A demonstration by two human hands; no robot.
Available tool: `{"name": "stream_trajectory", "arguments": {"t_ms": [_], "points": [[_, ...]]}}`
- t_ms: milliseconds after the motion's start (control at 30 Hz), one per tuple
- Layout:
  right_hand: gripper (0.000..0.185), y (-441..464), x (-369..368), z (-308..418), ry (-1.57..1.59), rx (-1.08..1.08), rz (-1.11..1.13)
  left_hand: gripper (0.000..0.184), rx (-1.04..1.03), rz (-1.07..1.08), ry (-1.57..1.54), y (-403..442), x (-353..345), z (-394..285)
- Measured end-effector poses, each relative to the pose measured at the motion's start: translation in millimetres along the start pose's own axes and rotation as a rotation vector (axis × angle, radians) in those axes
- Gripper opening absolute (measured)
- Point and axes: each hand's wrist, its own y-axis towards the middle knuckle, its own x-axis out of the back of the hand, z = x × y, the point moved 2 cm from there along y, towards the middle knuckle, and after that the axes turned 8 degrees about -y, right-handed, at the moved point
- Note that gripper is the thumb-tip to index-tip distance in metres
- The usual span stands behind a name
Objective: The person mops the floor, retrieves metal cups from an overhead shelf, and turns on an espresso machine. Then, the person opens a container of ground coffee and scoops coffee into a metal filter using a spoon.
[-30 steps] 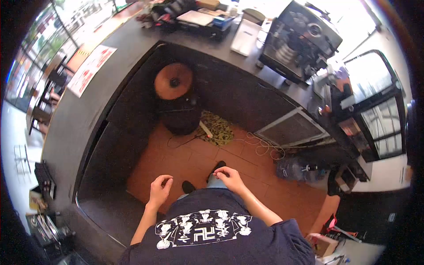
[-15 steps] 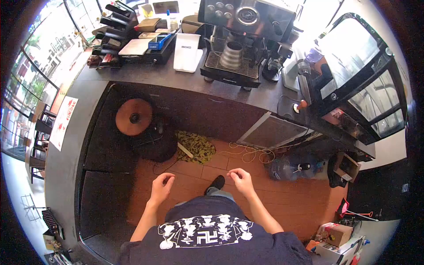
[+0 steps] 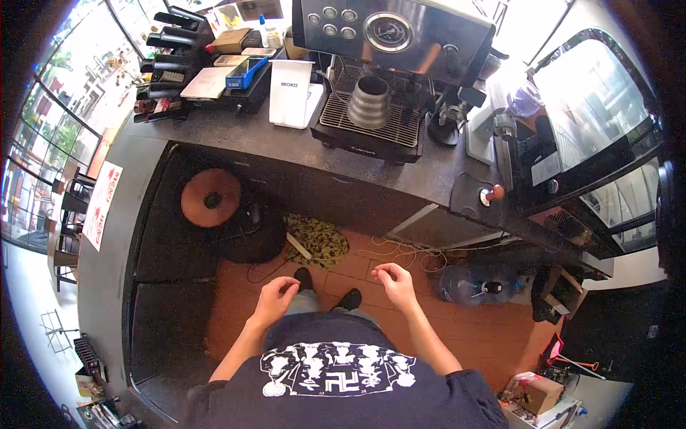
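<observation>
Both hands hang in the air in front of my body, above the tiled floor, short of the counter. My left hand [image 3: 275, 300] is loosely closed, fingers curled towards the thumb, with nothing visible in it. My right hand [image 3: 396, 286] is also closed in a loose curl and appears to hold nothing. Ahead of them, on the counter [image 3: 236, 139], stands a black and silver espresso machine [image 3: 393, 53]. A grey metal pitcher [image 3: 369, 104] sits upright on its drip tray [image 3: 334, 113]. Left of the machine is a white container [image 3: 289, 93] marked MOKO.
A wooden-handled tamper [image 3: 491, 194] stands on the counter's right side, near a glass-fronted cabinet [image 3: 579, 93]. A blue device [image 3: 246, 73] lies at the back left. Under the counter are a round brown-topped stool [image 3: 211, 197], a patterned mat [image 3: 314, 239], loose cables [image 3: 411, 252] and a clear water bottle [image 3: 457, 284].
The counter and espresso machine appear nearer, and both feet now show as I step forward. My left hand has shifted slightly right and down in view; both hands stay curled.
</observation>
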Motion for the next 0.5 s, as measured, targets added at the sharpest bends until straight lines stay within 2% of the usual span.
{"name": "stream_trajectory", "arguments": {"t_ms": [100,167,400,500], "points": [[0.018,2,-10,11,-0.024,-0.004,-0.004,0.019,0.019,0.058,0.003,21,12,-2],[0.018,5,-18,12,-0.031,0.012,-0.031,0.019,-0.062,0.08,0.002,41,20,2],[0.016,22,-37,38,-0.121,0.009,-0.281,0.017,-0.092,0.188,-0.065,119,54,9],[0.015,39,-31,45,-0.084,0.052,-0.438,0.016,-0.202,0.201,-0.016,159,66,-10]]}}
